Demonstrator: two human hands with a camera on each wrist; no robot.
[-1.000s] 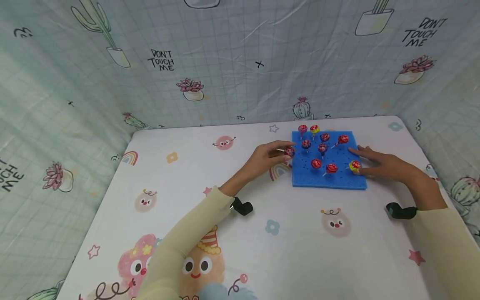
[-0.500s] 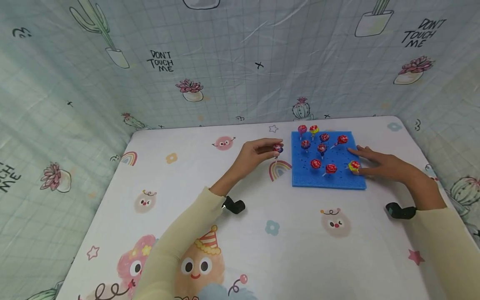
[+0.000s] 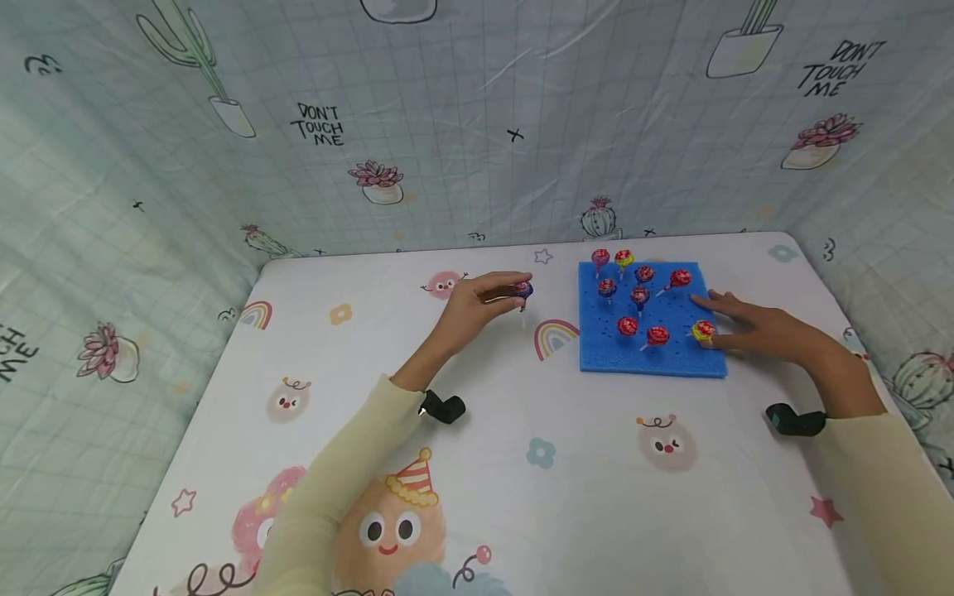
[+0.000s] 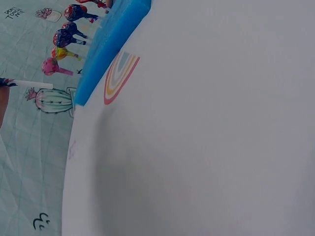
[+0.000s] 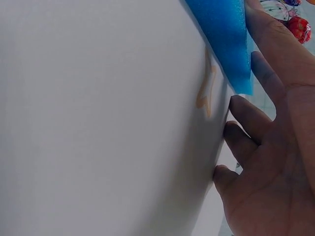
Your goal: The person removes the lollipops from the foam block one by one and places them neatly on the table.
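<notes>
My left hand pinches a dark blue and red wrapped lollipop by its head, the white stick pointing down, left of the blue foam board. In the left wrist view only the lollipop's stick and a bit of a finger show at the left edge. My right hand lies at the board's right edge, its thumb and index finger touching it with the fingers spread. Several lollipops stand in the board, some leaning, among them a yellow and red one beside the right thumb.
The board, dotted with small holes, sits at the back right of a white table printed with cartoon figures. A patterned cloth hangs behind and at both sides. Black wrist devices are worn at both cuffs.
My left hand has carried the lollipop leftward from the board's left edge. The right hand has stayed at the board, and the board and its lollipops have not moved.
</notes>
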